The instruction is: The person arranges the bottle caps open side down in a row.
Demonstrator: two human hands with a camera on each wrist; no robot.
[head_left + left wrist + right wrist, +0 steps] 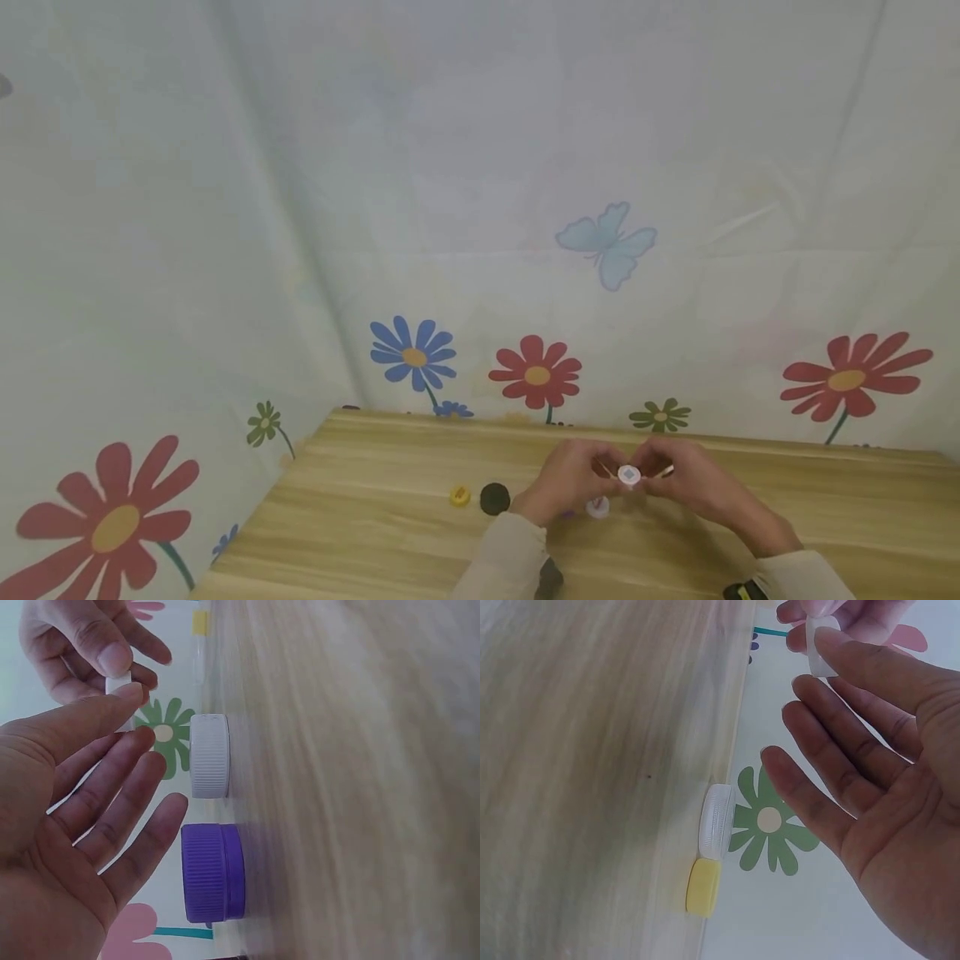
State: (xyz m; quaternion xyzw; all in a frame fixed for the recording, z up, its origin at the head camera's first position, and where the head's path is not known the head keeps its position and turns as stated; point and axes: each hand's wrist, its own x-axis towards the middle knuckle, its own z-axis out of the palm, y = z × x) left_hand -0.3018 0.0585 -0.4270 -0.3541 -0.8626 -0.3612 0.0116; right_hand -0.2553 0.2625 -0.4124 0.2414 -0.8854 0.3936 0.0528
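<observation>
Above the table, both hands pinch one small white bottle cap [629, 475] with a grey-blue mark on its top. My left hand [573, 475] has thumb and forefinger on its left side; my right hand [693, 479] takes the opposite side. In the left wrist view, the left hand's other fingers [120, 802] are spread and hold nothing. The right wrist view shows the right hand's spare fingers [832, 765] loosely extended too. Below the hands, a ribbed white cap [209, 756] sits on the table beside a purple cap [213, 873], which the left hand mostly hides in the head view.
Left of the hands on the wood-grain table [360, 517] lie a yellow cap [460, 496] and a round black lid [495, 498], the lid close by the left wrist. A flower-printed cloth [465, 275] hangs behind the table's far edge.
</observation>
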